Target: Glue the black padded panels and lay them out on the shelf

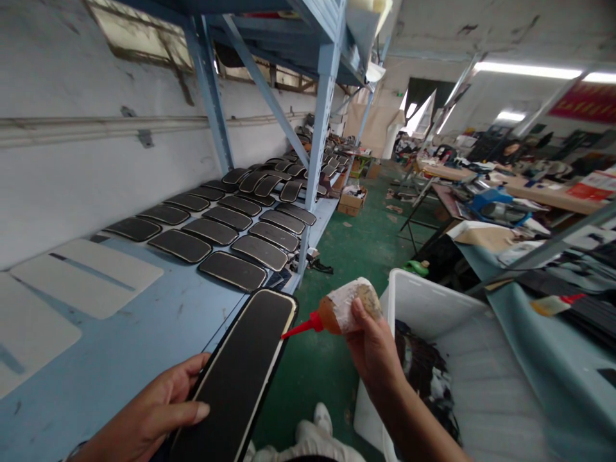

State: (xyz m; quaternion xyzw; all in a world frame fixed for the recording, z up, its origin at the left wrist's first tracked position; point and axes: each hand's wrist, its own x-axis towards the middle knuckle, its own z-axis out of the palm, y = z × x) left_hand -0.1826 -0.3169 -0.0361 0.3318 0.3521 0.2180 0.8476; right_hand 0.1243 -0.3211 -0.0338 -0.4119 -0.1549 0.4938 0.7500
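My left hand (pixel 166 404) grips a long black panel (pixel 240 372) by its left side, thumb on top and fingers at the edge. A pale line runs along the panel's rounded border. In my right hand (pixel 368 333) is a glue bottle (pixel 337 308) with amber contents, a whitish wrapping and a red nozzle. The bottle lies almost level, its nozzle tip at the panel's right edge near the far end. Beyond the panel, many similar black panels (pixel 240 271) lie in rows on a light blue table (pixel 139 321).
Pale flat sheets (pixel 91 276) lie on the table's left. A blue shelf post (pixel 320 122) rises at its edge. To the right stands a white bin (pixel 433 298) with dark scraps. Another bottle (pixel 553 305) lies farther right. A person (pixel 510 153) sits at a far table.
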